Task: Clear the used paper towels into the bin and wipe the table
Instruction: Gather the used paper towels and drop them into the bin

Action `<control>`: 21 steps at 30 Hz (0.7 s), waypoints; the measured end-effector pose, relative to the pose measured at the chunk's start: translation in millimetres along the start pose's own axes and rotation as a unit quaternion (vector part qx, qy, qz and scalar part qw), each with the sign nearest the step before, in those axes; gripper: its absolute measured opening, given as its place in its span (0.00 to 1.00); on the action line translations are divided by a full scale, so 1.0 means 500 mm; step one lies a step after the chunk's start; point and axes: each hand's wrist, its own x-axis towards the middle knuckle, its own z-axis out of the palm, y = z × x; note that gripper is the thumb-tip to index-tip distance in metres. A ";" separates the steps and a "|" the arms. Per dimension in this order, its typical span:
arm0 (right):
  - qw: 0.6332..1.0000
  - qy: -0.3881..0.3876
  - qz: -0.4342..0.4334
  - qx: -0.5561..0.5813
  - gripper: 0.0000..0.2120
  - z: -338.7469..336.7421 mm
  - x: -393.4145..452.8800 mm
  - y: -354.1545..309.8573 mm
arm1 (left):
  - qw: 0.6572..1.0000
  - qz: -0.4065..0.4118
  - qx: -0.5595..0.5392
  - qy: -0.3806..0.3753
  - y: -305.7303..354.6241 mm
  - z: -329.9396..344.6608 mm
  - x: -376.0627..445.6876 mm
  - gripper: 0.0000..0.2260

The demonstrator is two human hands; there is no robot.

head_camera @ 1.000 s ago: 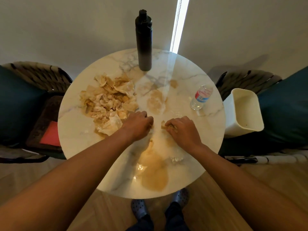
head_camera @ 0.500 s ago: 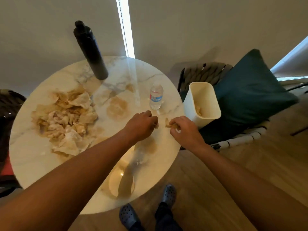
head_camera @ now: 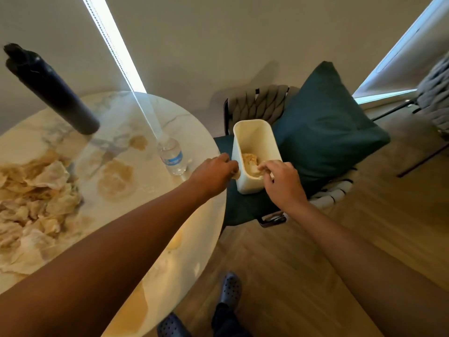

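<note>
Near: brown puddles on round white marble table (head_camera: 150, 117), unwiped. Large heap of stained crumpled paper towels (head_camera: 36, 203) remains. Left hand (head_camera: 213, 172) pinches a scrap beside cream rectangular plastic bin (head_camera: 252, 132); right hand (head_camera: 281, 181) pinches another over its rim. Few scraps binned.

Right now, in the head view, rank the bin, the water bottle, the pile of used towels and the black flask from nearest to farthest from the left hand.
From the left hand:
1. Bin, just right of it, on the chair.
2. Water bottle, just left, on the table.
3. Black flask, far left at the table's back.
4. Pile of used towels, far left.
Flask and pile are close to call.
</note>
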 end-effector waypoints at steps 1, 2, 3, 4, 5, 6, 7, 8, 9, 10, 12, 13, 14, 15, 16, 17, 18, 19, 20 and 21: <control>1.000 -0.004 0.004 0.003 0.12 -0.001 0.011 0.016 | 1.000 0.000 0.002 -0.004 0.003 0.005 0.024 0.13; 1.000 -0.009 0.007 0.004 0.12 -0.002 0.022 0.032 | 1.000 -0.003 0.004 -0.008 0.006 0.011 0.047 0.13; 1.000 -0.014 0.010 0.005 0.12 -0.002 0.033 0.046 | 1.000 -0.006 0.005 -0.012 0.008 0.016 0.070 0.14; 1.000 -0.019 0.010 0.006 0.12 -0.002 0.044 0.060 | 1.000 -0.008 0.007 -0.014 0.009 0.021 0.093 0.15; 1.000 -0.024 0.009 0.006 0.12 0.000 0.057 0.074 | 1.000 -0.010 0.009 -0.015 0.010 0.026 0.118 0.15; 1.000 -0.027 0.005 0.004 0.12 0.002 0.067 0.083 | 1.000 -0.012 0.011 -0.013 0.010 0.028 0.137 0.15; 1.000 -0.031 0.002 0.001 0.11 0.004 0.075 0.090 | 1.000 -0.014 0.012 -0.010 0.011 0.031 0.154 0.15; 0.999 -0.034 0.003 -0.001 0.11 0.007 0.086 0.100 | 1.000 -0.016 0.010 -0.011 0.011 0.034 0.175 0.16; 0.999 -0.039 0.006 0.000 0.11 0.012 0.096 0.109 | 1.000 -0.020 0.007 -0.013 0.011 0.037 0.194 0.16; 0.999 -0.044 0.010 0.003 0.11 0.016 0.106 0.118 | 1.000 -0.024 0.002 -0.017 0.012 0.042 0.213 0.16; 0.998 -0.058 0.014 0.013 0.11 0.024 0.123 0.133 | 0.999 -0.035 -0.010 -0.024 0.015 0.051 0.245 0.17; 0.997 -0.066 0.015 0.022 0.12 0.027 0.131 0.138 | 0.999 -0.038 -0.016 -0.027 0.017 0.056 0.257 0.18; 0.997 -0.074 0.015 0.030 0.13 0.029 0.138 0.142 | 0.999 -0.040 -0.022 -0.027 0.020 0.061 0.268 0.19; 0.996 -0.083 0.015 0.034 0.15 0.032 0.143 0.144 | 0.998 -0.044 -0.027 -0.026 0.023 0.066 0.276 0.21; 0.995 -0.090 0.016 0.031 0.16 0.035 0.147 0.146 | 0.998 -0.048 -0.031 -0.025 0.024 0.071 0.282 0.22; 0.995 -0.094 0.016 0.023 0.16 0.037 0.150 0.148 | 0.998 -0.053 -0.033 -0.026 0.026 0.076 0.285 0.22; 0.995 -0.095 0.016 0.013 0.17 0.039 0.151 0.148 | 0.998 -0.055 -0.033 -0.028 0.027 0.079 0.286 0.22; 0.995 -0.098 0.017 0.003 0.17 0.040 0.152 0.149 | 0.998 -0.055 -0.032 -0.031 0.028 0.082 0.284 0.21; 0.995 -0.103 0.018 -0.008 0.18 0.040 0.153 0.149 | 0.998 -0.052 -0.030 -0.032 0.027 0.083 0.281 0.21; 0.994 -0.109 0.018 -0.020 0.20 0.041 0.153 0.148 | 0.998 -0.048 -0.027 -0.032 0.026 0.084 0.276 0.20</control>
